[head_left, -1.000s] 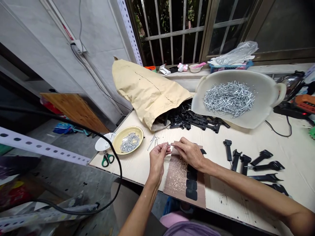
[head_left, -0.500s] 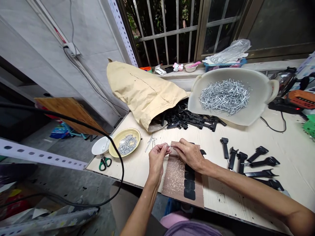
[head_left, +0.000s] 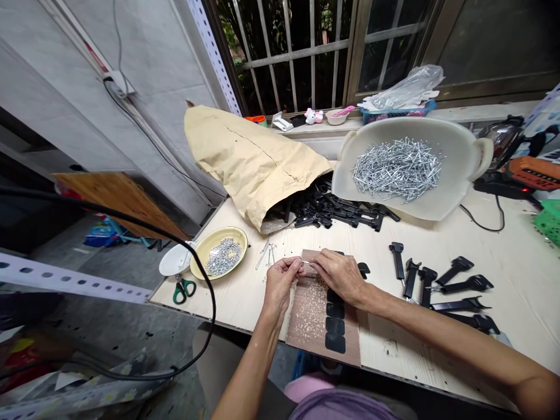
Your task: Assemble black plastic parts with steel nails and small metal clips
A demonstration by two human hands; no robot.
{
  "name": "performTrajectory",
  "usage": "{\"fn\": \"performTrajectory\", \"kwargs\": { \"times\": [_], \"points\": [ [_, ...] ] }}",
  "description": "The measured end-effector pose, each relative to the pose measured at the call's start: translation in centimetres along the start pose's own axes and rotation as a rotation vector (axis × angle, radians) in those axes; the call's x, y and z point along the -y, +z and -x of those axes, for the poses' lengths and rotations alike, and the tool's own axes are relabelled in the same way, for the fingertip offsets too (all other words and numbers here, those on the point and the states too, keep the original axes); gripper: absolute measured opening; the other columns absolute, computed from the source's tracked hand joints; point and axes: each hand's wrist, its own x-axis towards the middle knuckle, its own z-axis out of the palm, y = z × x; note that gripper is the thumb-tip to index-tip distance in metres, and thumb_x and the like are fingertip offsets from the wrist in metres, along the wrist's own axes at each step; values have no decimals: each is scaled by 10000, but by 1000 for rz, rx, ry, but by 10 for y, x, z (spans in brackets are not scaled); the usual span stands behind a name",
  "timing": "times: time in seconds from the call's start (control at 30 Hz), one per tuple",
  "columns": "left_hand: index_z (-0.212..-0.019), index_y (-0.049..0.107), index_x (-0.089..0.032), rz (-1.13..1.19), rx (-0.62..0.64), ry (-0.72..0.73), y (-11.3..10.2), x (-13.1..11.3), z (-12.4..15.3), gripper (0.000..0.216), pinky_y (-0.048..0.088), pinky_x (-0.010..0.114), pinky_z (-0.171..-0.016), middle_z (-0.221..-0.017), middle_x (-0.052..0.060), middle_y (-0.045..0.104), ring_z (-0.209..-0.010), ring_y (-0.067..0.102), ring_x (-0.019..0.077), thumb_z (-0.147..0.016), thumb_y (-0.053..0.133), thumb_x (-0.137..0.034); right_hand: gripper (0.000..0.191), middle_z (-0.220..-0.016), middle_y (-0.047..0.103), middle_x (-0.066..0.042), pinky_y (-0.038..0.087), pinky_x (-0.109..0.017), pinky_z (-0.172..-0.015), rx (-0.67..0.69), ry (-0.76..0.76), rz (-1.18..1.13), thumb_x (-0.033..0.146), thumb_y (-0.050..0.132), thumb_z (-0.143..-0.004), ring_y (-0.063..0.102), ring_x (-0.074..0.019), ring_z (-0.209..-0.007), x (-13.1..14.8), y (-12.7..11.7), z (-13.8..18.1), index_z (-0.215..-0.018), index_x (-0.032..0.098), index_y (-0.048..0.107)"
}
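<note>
Fingertips of the left hand [head_left: 280, 283] are pinched shut on a thin metal pin [head_left: 303, 262], thumb against forefinger, and the right hand [head_left: 339, 274] meets it from the other side, its thumb and forefinger closed on the same pin while the other fingers curl down. The pin is too small to make out in detail; it sits between the two hands, just above the far end of a brown board [head_left: 308, 321]. The board lies on a pale wooden table [head_left: 245, 297] and juts over its near edge, with a column of black pads [head_left: 335, 329] stuck on it. A few loose pins [head_left: 266, 255] lie on the table just left of the hands. Farther left are a yellow dish [head_left: 205, 252] of small metal bits, a white dish [head_left: 170, 265] and green-handled scissors [head_left: 184, 289], with a black cable [head_left: 209, 280] looping in front of them. To the right, black plastic handles [head_left: 437, 283] lie in a loose row. Behind the hands a tan paper sack [head_left: 249, 157] spills a heap of black parts [head_left: 336, 210], and a white basin [head_left: 450, 195] leans on that heap, holding a pile of nails [head_left: 396, 169]. Beyond is a barred window [head_left: 301, 52], its sill crowded with small things and a plastic bag [head_left: 406, 87].
</note>
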Motion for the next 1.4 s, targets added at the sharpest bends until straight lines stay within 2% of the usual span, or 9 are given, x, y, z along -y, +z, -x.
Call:
{"fn": "performTrajectory", "kwargs": {
  "times": [0.27, 0.4, 0.5, 0.63, 0.8, 0.97, 1.17, 1.3, 1.4],
  "points": [
    [-787, 675, -103, -82, 14, 78, -1, 4, 1, 303, 491, 252, -634, -643, 16, 628, -572, 582, 99, -629, 753, -350, 246, -824, 565, -39, 299, -229, -533, -10, -31, 36, 273, 383, -948, 533, -130, -709, -1, 1, 1, -846, 183, 588],
    [-784, 673, -100, -102, 14, 93, -2, 3, 1, 291, 490, 247, -635, -640, 16, 624, -573, 580, 98, -644, 743, -345, 235, -816, 551, -24, 324, -215, -547, 12, -13, -93, 291, 379, -953, 526, -111, -680, -2, 2, 1, -876, 184, 574],
    [-791, 670, -97, -111, 30, 89, -2, 3, 1, 286, 489, 245, -641, -650, 19, 628, -581, 583, 98, -657, 736, -340, 201, -861, 544, -28, 326, -213, -550, 10, -33, -102, 279, 390, -948, 526, -113, -704, -3, 0, 3, -932, 187, 568],
    [-775, 668, -94, -132, 28, 76, -2, 5, 3, 295, 486, 236, -620, -633, 17, 627, -573, 582, 98, -651, 739, -351, 256, -831, 524, -31, 273, -225, -505, 39, -42, 4, 278, 357, -957, 497, -115, -661, -5, -2, 4, -870, 183, 578],
    [-757, 662, -89, -110, 37, 31, -3, 5, 3, 297, 488, 222, -609, -644, 22, 639, -565, 581, 90, -635, 755, -343, 247, -802, 523, -18, 282, -209, -516, 94, -35, -107, 276, 377, -954, 480, -93, -630, -7, -4, 4, -837, 175, 569],
    [-791, 662, -84, -6, 57, -85, -1, 2, 4, 342, 482, 197, -573, -650, 15, 635, -545, 571, 73, -577, 796, -313, 226, -812, 538, -27, 256, -231, -526, -12, -108, 43, 201, 385, -944, 488, -115, -695, -7, -2, 6, -835, 179, 582],
    [-760, 652, -80, -67, 32, 2, 2, 2, 4, 298, 473, 183, -560, -620, 6, 617, -536, 567, 70, -614, 776, -308, 232, -805, 543, -13, 288, -221, -539, 21, -34, -76, 277, 403, -949, 483, -95, -654, -7, -3, 7, -838, 177, 581],
    [-723, 639, -87, 60, 65, -140, 4, -1, 3, 329, 477, 180, -553, -590, -6, 601, -511, 548, 61, -532, 821, -284, 226, -817, 580, -35, 295, -273, -607, -119, -165, 130, 210, 405, -943, 476, -148, -753, -7, -1, 9, -845, 182, 607],
    [-680, 625, -91, 114, 67, -195, 5, 0, 2, 343, 482, 183, -566, -576, -6, 595, -515, 546, 61, -483, 842, -270, 231, -838, 607, -42, 289, -294, -622, -149, -259, 204, 193, 395, -944, 467, -164, -771, -6, -1, 10, -886, 188, 619]
  ]
}}
